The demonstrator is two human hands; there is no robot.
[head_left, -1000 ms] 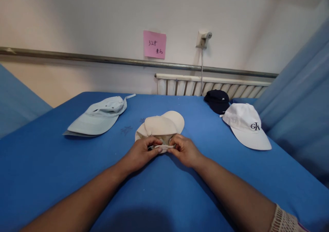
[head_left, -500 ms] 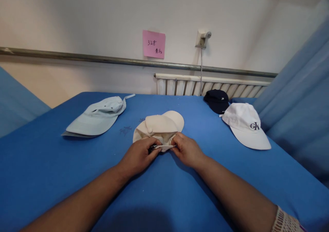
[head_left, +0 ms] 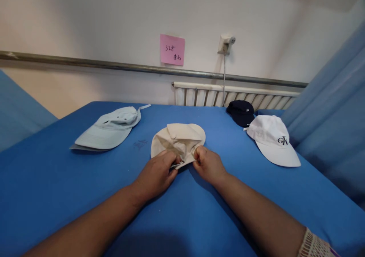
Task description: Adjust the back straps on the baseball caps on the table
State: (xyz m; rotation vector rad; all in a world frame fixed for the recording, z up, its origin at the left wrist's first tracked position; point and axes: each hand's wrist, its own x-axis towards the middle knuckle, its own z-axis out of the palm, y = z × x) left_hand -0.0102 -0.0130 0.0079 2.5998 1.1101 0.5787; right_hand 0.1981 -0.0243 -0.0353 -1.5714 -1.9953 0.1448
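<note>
A beige cap (head_left: 184,135) lies in front of me on the blue cloth, its brim facing the far side and its near edge pulled toward me. My left hand (head_left: 159,171) is closed on the left part of that near edge, with a small dark and metallic piece, perhaps a strap buckle, partly hidden under the fingers. On the right part of the same edge, my right hand (head_left: 208,165) pinches the fabric between thumb and fingers. The cap's crown is creased between both hands.
A pale mint cap (head_left: 114,129) lies to the left. At the right are a navy cap (head_left: 241,112) and a white cap (head_left: 270,135) with dark letters. Behind the blue-covered surface (head_left: 85,196) stand a radiator (head_left: 208,96) and a metal rail (head_left: 119,67); blue curtains (head_left: 336,108) hang at the sides.
The cap's crown has been drawn toward me and flattened; the opening that showed between my hands is now closed over. Both hands keep their hold with only a slight shift.
</note>
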